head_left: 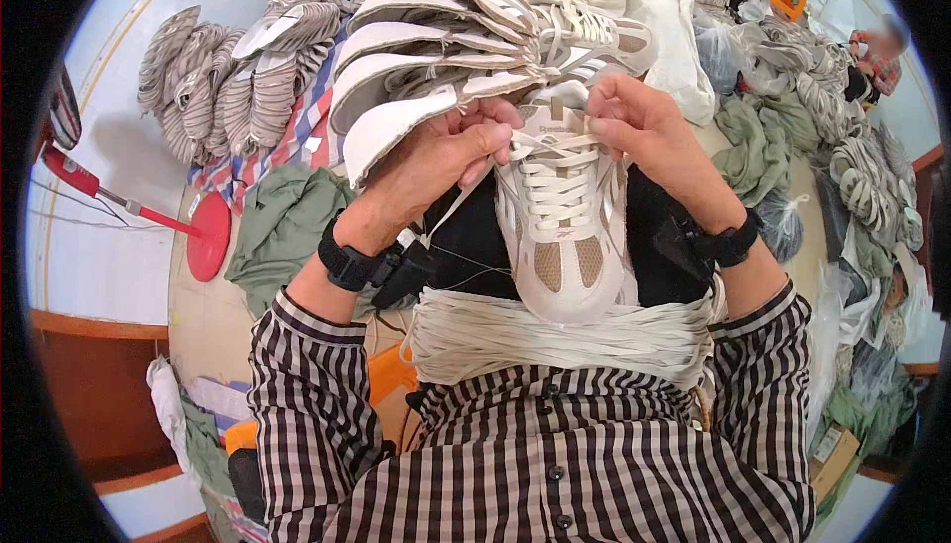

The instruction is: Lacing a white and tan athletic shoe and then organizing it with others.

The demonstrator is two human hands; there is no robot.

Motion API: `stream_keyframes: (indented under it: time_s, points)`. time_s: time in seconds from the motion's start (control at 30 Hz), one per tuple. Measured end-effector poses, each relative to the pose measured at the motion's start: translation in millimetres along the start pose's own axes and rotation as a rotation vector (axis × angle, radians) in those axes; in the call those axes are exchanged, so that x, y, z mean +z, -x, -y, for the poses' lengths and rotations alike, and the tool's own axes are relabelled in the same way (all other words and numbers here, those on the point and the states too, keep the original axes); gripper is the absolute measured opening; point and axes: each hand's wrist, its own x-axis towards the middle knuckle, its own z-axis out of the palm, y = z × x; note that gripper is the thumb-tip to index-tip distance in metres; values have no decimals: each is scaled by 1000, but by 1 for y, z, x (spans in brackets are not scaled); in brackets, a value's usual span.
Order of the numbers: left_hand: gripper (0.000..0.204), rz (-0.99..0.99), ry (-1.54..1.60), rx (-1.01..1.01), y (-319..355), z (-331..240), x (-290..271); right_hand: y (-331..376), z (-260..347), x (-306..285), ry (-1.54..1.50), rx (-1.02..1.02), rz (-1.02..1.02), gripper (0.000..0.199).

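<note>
A beige and white sneaker upper (567, 283) lies toe toward me on the dark cloth over my lap. Its cream shoelace (560, 191) runs crisscross through the eyelets up to the tongue (555, 123). My left hand (446, 152) pinches the shoelace at the left of the tongue, and a loose length hangs below its fingers. At the right of the tongue, my right hand (649, 132) has thumb and finger closed on the lace, partly hidden by the fingers. A thick bundle of cream laces (565, 340) lies across my lap, just below the toe.
Fanned-out uppers (421, 48) rise beside my left hand, and a laced upper (594, 33) lies beyond. More bundled uppers (263, 97) sit on striped cloth at left. A red round-based stand (208, 236) is at left. Another person (879, 57) sits far right among piles.
</note>
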Motion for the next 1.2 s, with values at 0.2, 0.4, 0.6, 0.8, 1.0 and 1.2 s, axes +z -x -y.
stream_keyframes:
  time_s: [0.2,0.4,0.6,0.8,1.0,1.2]
  points:
    - [21,28,-26,20,-2,12,-1,13,-1,-14,-148,-8,-43,11]
    - [19,64,-60,38,-4,20,-1,22,2,-21,-211,-1,-44,12]
    - [24,-150,-279,135,0,44,-3,21,-2,-30,-181,19,-78,11]
    - [30,-313,-742,256,9,55,0,27,-4,-29,-50,67,47,12]
    - [16,-275,-709,329,-2,52,8,32,19,-17,-17,78,71,13]
    - [11,-552,-726,481,3,63,2,28,13,-21,-22,53,22,12]
